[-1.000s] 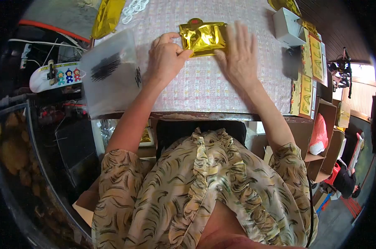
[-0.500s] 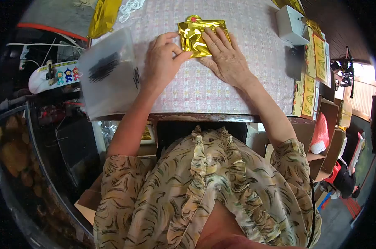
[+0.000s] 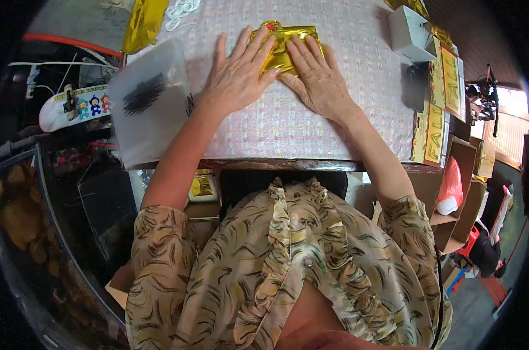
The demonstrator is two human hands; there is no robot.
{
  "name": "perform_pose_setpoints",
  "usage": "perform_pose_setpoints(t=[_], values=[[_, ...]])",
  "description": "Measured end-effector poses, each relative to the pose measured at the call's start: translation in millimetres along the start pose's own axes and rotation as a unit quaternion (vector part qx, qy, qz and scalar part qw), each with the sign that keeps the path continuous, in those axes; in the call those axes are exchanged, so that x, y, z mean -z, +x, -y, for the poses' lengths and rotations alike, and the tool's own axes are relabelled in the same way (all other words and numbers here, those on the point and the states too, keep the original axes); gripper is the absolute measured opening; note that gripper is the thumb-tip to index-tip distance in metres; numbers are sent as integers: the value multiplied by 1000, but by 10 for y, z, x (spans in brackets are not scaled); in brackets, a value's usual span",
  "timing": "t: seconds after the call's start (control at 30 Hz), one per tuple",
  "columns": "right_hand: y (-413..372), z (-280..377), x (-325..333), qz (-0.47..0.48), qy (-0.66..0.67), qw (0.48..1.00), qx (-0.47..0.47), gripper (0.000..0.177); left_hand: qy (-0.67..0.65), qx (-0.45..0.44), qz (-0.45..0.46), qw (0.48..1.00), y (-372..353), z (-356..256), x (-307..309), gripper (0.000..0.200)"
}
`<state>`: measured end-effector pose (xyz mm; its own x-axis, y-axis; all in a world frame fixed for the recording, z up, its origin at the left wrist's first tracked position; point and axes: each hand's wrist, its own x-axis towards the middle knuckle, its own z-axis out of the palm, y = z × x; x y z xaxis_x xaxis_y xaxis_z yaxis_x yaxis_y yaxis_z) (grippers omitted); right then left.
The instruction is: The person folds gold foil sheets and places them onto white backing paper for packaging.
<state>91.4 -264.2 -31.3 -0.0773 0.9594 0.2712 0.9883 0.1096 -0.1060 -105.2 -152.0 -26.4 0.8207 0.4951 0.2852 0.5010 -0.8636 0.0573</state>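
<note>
A shiny gold foil packet (image 3: 282, 51) lies flat near the far side of the cloth-covered table. At its top edge is a small round gold tab (image 3: 270, 25) with a red middle, partly behind my fingertips. My left hand (image 3: 237, 73) rests on the packet's left part, fingers spread and stretched out. Over the right part lies my right hand (image 3: 317, 76), palm down with the fingers extended. Both thumbs are near the packet's lower edge. Much of the foil is hidden under the fingers.
A translucent plastic sheet or bag (image 3: 150, 105) with black scribble lies at the table's left. White string loops (image 3: 181, 13) and gold foil (image 3: 143, 26) are at the back left. On the right stand a white box (image 3: 412, 34), a black object (image 3: 416, 87) and yellow lettered packs (image 3: 433, 134).
My left hand has opened from a bent-finger hold at the packet's left edge and now lies spread over its left part. The right hand has stayed nearly in place.
</note>
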Motion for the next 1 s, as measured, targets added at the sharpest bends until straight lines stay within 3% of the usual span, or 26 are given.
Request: perform_pose_setpoints(t=[0.33, 0.57, 0.63, 0.67, 0.8, 0.87, 0.97, 1.0], values=[[-6, -42, -65, -34, -12, 996, -80, 78, -28, 14, 36, 999, -9, 24, -34, 70], [-54, -251, 18, -28, -34, 998, -47, 73, -43, 13, 35, 998, -4, 25, -12, 70], [-123, -421, 133, -39, 190, 976, -102, 78, -39, 5, 31, 999, -19, 31, -29, 71], [-174, -496, 275, -62, 271, 952, -128, 92, -35, 4, 28, 999, -9, 50, -40, 71], [-341, -748, 327, -54, 315, 943, -96, 103, -39, -2, 34, 999, 30, 37, 34, 72], [-285, -747, 386, -30, 228, 973, -24, 100, -94, 6, 25, 995, 56, 7, 110, 78], [-204, -805, 244, -50, 224, 973, 8, 95, -155, 22, -14, 988, 66, 17, 102, 86], [-168, -799, 213, -58, 237, 970, 7, 85, -159, 21, -31, 987, 78, 14, 93, 90]])
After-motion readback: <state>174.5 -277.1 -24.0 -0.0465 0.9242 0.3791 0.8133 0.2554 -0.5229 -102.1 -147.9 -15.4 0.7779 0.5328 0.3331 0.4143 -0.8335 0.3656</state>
